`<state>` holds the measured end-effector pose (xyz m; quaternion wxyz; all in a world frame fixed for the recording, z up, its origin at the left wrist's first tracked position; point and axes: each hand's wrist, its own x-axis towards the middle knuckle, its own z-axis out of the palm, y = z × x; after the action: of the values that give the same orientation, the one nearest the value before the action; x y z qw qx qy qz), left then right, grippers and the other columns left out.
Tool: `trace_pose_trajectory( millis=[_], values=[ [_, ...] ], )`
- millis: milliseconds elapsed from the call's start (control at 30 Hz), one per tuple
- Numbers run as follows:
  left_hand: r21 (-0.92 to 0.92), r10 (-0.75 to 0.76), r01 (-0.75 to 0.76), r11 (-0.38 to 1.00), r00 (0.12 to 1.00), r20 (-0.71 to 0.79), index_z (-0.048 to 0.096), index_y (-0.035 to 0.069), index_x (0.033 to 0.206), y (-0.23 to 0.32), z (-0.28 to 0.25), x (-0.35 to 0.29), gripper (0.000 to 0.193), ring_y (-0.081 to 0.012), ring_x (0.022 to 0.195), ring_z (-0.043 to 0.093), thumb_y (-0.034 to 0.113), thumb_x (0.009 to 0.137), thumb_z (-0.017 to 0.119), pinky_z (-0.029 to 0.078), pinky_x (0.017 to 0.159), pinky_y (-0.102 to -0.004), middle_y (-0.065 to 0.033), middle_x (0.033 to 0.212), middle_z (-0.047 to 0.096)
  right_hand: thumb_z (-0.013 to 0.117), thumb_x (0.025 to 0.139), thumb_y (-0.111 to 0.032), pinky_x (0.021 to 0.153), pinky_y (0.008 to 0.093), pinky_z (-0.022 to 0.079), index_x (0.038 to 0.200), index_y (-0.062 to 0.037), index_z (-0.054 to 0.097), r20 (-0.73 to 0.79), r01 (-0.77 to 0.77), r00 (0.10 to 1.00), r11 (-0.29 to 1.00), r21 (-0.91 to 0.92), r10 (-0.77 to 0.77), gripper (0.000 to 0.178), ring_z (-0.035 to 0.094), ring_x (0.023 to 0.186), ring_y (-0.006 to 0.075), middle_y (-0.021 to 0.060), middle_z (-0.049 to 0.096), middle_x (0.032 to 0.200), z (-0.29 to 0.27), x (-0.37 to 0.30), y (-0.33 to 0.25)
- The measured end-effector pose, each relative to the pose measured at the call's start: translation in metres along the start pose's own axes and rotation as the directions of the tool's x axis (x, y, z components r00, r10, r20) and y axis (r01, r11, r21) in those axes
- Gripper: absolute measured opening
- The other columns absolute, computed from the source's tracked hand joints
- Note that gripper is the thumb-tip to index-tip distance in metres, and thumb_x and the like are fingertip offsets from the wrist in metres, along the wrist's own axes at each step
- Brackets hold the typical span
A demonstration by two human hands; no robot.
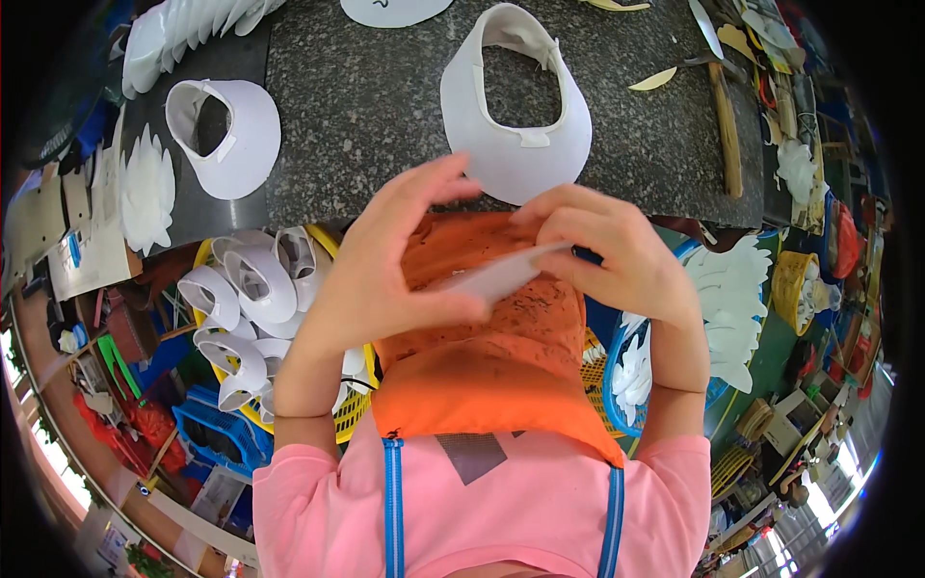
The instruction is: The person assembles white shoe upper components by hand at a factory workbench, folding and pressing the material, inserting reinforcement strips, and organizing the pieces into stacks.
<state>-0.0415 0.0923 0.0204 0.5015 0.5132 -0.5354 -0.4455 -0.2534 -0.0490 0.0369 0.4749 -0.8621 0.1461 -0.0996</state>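
Observation:
My right hand (607,252) pinches a thin, flat white piece (501,275) between thumb and fingers, above the orange apron (482,385) on my lap. My left hand (409,255) is at the other end of that piece, its fingers spread and blurred; whether its thumb touches the piece I cannot tell. Just beyond both hands, a white shoe upper (520,159) with an oval opening lies on the dark speckled stone slab (356,125). A second white upper (252,135) rests farther left.
A hammer (725,130) and a pale leaf-shaped piece (653,80) lie on the slab's right. Left of me, a yellow basket (352,414) holds several white uppers. On my right, a blue basket (609,385) holds white pieces. Stacked white pieces (183,43) stand at the far left.

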Motion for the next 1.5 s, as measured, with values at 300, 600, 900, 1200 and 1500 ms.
trace_pose_trajectory(
  millis=[300,600,900,1200,1500],
  values=[
    [0.078,-0.115,0.137,0.988,0.965,-0.236,0.054,0.006,0.119,-0.027,0.018,0.052,0.043,-0.01,0.073,0.057,0.004,0.078,0.068,0.046,0.069,-0.0256,-0.0026,0.077,0.06,0.066,0.08,-0.018,0.056,0.0289,0.043,0.086,0.0034,0.062,-0.301,-0.353,0.88,0.93,0.102,0.367,0.023,0.053,0.058,0.0147,0.0097,0.057,0.064,-0.009,0.01,0.036],
    [0.257,-0.135,0.225,0.94,0.936,-0.326,0.056,0.008,0.107,-0.029,0.024,0.056,0.033,-0.0138,0.067,0.06,0.007,0.077,0.069,0.047,0.065,-0.0272,-0.0048,0.074,0.063,0.065,0.078,-0.018,0.056,0.0318,0.043,0.081,0.0033,0.061,-0.25,-0.363,0.897,0.93,0.06,0.366,0.022,0.053,0.056,0.0199,0.0123,0.055,0.062,-0.015,0.014,0.05],
    [0.453,-0.042,0.194,0.87,0.945,-0.323,0.057,0.008,0.097,-0.027,0.029,0.056,0.024,-0.0206,0.067,0.06,0.006,0.076,0.069,0.048,0.062,-0.0319,-0.0066,0.073,0.061,0.061,0.078,-0.014,0.06,0.0412,0.045,0.077,0.0017,0.055,-0.343,-0.257,0.923,0.944,-0.208,0.176,0.017,0.057,0.065,0.0336,0.0165,0.055,0.069,-0.006,0.019,0.041],
    [0.984,0.168,-0.051,0.173,0.985,0.021,0.06,0.006,0.089,-0.024,0.021,0.054,0.011,-0.0295,0.084,0.058,0.002,0.079,0.062,0.045,0.073,-0.0383,-0.0102,0.084,0.061,0.06,0.074,-0.016,0.075,0.0378,0.046,0.086,-0.0096,0.056,-0.578,-0.323,0.795,0.679,-0.659,-0.183,0.014,0.055,0.085,0.0237,0.0048,0.054,0.089,0.028,0.008,0.052],
    [0.588,0.223,-0.468,0.659,0.869,0.442,0.063,0.006,0.093,-0.047,0.079,0.015,0.021,-0.0308,0.077,0.056,-0.004,0.075,0.057,0.044,0.067,-0.0402,-0.0117,0.081,0.058,0.064,0.068,-0.008,0.07,0.0417,0.047,0.081,-0.0079,0.062,-0.106,-0.592,0.773,0.651,-0.475,0.625,0.014,0.058,0.081,0.0254,0.0096,0.056,0.08,0.078,-0.116,0.037]
  ],
)
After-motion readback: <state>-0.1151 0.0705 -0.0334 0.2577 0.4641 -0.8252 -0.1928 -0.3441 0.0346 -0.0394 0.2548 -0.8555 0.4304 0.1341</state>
